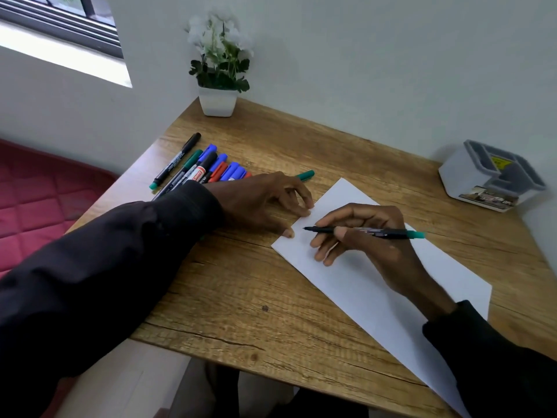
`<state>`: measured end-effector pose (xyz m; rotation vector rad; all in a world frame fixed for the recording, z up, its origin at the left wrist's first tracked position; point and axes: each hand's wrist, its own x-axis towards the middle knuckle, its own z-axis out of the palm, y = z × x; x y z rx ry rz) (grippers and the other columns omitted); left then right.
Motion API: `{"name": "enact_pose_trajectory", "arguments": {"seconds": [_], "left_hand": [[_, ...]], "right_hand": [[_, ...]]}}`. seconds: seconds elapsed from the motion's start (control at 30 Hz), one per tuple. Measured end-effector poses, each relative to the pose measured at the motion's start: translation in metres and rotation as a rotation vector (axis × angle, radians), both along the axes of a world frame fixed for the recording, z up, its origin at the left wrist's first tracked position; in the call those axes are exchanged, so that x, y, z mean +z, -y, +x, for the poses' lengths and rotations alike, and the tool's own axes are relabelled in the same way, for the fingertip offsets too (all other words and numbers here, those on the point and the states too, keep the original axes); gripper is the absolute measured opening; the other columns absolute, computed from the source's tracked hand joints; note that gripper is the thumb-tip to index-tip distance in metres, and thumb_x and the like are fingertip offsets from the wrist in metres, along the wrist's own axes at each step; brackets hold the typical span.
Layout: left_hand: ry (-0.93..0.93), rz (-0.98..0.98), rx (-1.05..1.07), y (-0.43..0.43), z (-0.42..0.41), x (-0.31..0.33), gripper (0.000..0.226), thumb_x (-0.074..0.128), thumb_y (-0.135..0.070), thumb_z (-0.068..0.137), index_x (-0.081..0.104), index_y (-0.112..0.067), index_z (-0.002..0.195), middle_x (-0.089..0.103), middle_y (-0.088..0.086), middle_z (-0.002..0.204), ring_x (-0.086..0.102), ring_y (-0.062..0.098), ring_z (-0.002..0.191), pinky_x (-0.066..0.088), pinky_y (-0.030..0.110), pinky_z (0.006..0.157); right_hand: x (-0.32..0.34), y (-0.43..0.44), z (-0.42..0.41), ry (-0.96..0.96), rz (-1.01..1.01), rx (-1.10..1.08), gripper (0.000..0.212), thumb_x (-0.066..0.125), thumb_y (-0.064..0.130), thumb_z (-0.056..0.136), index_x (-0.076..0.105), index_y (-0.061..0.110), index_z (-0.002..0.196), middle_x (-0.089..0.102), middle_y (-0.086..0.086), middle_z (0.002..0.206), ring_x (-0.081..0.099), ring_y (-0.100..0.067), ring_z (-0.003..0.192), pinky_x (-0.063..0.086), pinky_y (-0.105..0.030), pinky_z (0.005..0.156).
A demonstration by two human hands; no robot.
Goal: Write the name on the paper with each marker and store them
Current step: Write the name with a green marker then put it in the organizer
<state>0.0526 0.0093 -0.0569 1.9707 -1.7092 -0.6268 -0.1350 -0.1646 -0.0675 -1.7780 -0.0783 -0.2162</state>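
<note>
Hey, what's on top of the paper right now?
The right hand rests on the paper, holding a marker; the left hand pins its edge with its fingertips. No writing shows, though the hands cover part of the sheet.

Labels on markers and organiser box are blurred; nothing legible.

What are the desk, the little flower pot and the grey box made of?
The desk looks like wood or wood-print laminate: brown grain lines and knots, matte. The flower pot seems white ceramic or plastic, smooth; I cannot tell which. The grey box looks like moulded plastic: thin walls, rounded corners, inner dividers.
</note>
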Motion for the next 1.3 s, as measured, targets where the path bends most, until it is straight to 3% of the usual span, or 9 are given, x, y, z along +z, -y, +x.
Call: {"name": "enact_pose_trajectory", "arguments": {"seconds": [0.27,0.47,0.53,0.67,0.77,0.93,1.03,1.2,1.3], "left_hand": [[0.004,-0.062,-0.007,0.000,0.003,-0.004,0.043,0.071,-0.030,0.087,0.062,-0.024,0.128,0.039,-0.022,0.132,0.024,-0.037,0.105,0.022,-0.013,0.083],[0.019,-0.064,-0.006,-0.001,0.003,-0.005,0.041,0.072,-0.032,0.086,0.063,-0.026,0.126,0.042,-0.029,0.127,0.033,-0.023,0.112,0.026,-0.010,0.086],[0.034,-0.059,-0.015,0.000,0.003,-0.005,0.039,0.072,-0.032,0.087,0.064,-0.027,0.125,0.043,-0.023,0.132,0.036,-0.018,0.111,0.027,-0.009,0.088],[0.031,-0.039,-0.011,0.001,0.004,-0.004,0.040,0.071,-0.032,0.086,0.064,-0.028,0.125,0.041,-0.027,0.128,0.037,-0.019,0.110,0.028,-0.009,0.087],[-0.003,-0.024,0.007,0.001,0.004,-0.004,0.040,0.072,-0.031,0.085,0.064,-0.028,0.124,0.035,-0.037,0.120,0.031,-0.031,0.106,0.027,-0.012,0.082],[0.006,-0.022,-0.004,0.000,0.004,-0.003,0.039,0.072,-0.033,0.085,0.064,-0.030,0.123,0.039,-0.031,0.125,0.029,-0.031,0.108,0.024,-0.013,0.082],[-0.015,-0.004,0.006,-0.001,0.004,-0.003,0.038,0.071,-0.032,0.085,0.055,-0.038,0.119,0.031,-0.039,0.112,0.021,-0.043,0.096,0.021,-0.015,0.076],[-0.013,-0.010,0.006,-0.001,0.005,-0.003,0.039,0.071,-0.031,0.085,0.061,-0.031,0.123,0.031,-0.033,0.118,0.022,-0.041,0.100,0.021,-0.015,0.079],[-0.014,-0.010,-0.008,0.000,0.004,-0.002,0.036,0.071,-0.031,0.085,0.059,-0.035,0.119,0.034,-0.034,0.123,0.025,-0.038,0.103,0.023,-0.014,0.081]], "right_hand": [[-0.015,-0.033,0.002,-0.047,-0.089,-0.098,0.009,0.069,0.004,0.096,0.072,-0.003,0.092,0.073,-0.013,0.072,0.069,-0.029,0.053,0.052,-0.031,0.046],[-0.016,-0.037,0.008,-0.001,-0.149,-0.099,0.009,0.072,0.005,0.093,0.071,-0.004,0.093,0.076,-0.006,0.077,0.072,-0.026,0.054,0.056,-0.031,0.049],[-0.017,-0.037,0.010,0.019,-0.196,-0.108,0.009,0.073,0.007,0.092,0.073,-0.002,0.092,0.077,-0.002,0.080,0.073,-0.025,0.056,0.057,-0.031,0.050],[-0.023,-0.037,0.013,0.057,-0.265,-0.121,0.006,0.074,0.007,0.091,0.075,0.001,0.092,0.075,0.003,0.083,0.074,-0.014,0.062,0.057,-0.025,0.055],[-0.026,-0.037,0.012,0.103,-0.324,-0.157,0.005,0.075,0.005,0.089,0.077,0.003,0.085,0.073,0.003,0.076,0.071,-0.006,0.064,0.054,-0.022,0.060],[-0.031,-0.037,0.012,0.099,-0.310,-0.194,0.009,0.077,0.008,0.088,0.077,0.000,0.084,0.072,0.001,0.074,0.070,-0.006,0.063,0.055,-0.023,0.060],[-0.035,-0.037,0.012,0.066,-0.313,-0.222,0.013,0.078,0.014,0.088,0.077,0.001,0.087,0.073,0.001,0.076,0.071,-0.010,0.065,0.056,-0.027,0.062],[-0.034,-0.037,0.010,0.069,-0.297,-0.186,0.007,0.077,0.004,0.088,0.076,-0.001,0.084,0.072,0.002,0.075,0.069,-0.001,0.064,0.054,-0.017,0.062],[-0.044,-0.034,0.007,-0.022,-0.310,-0.256,0.022,0.081,0.021,0.088,0.076,0.001,0.095,0.074,-0.002,0.083,0.072,-0.012,0.073,0.059,-0.026,0.067]]}}
